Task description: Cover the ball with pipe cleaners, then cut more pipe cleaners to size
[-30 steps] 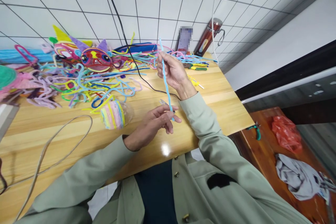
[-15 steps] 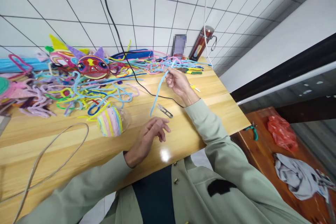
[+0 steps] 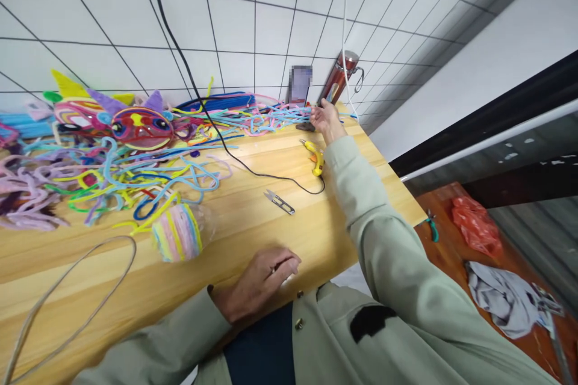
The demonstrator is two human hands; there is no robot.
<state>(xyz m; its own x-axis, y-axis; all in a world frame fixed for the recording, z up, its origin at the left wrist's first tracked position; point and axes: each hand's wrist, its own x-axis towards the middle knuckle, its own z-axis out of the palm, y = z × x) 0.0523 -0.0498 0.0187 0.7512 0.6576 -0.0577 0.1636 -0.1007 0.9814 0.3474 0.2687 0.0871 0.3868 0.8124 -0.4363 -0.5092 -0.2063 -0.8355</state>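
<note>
My right hand (image 3: 326,120) reaches to the back right of the table, its fingers curled at the end of a loose heap of pipe cleaners (image 3: 266,119). Whatever those fingers hold, if anything, cannot be made out. Just in front of that forearm lies a yellow glue gun (image 3: 315,157) with a black cord. My left hand (image 3: 262,280) rests by the near table edge, fingers folded in, with nothing visible in them. Thread snips (image 3: 280,202) lie between the two hands. A striped pastel pipe-cleaner bundle (image 3: 177,232) sits to the left.
Mask-like pipe-cleaner figures (image 3: 143,126) stand at the back left among tangled strands. A phone (image 3: 300,84) and a red-brown flask (image 3: 338,77) lean by the tiled wall. A grey cable (image 3: 67,295) loops across the table (image 3: 217,216). Teal-handled pliers (image 3: 433,230) lie at lower right.
My right hand has moved away from me towards the flask, and the light blue pipe cleaner no longer hangs from it. My left hand has drawn back and curled. The glue gun has come into view.
</note>
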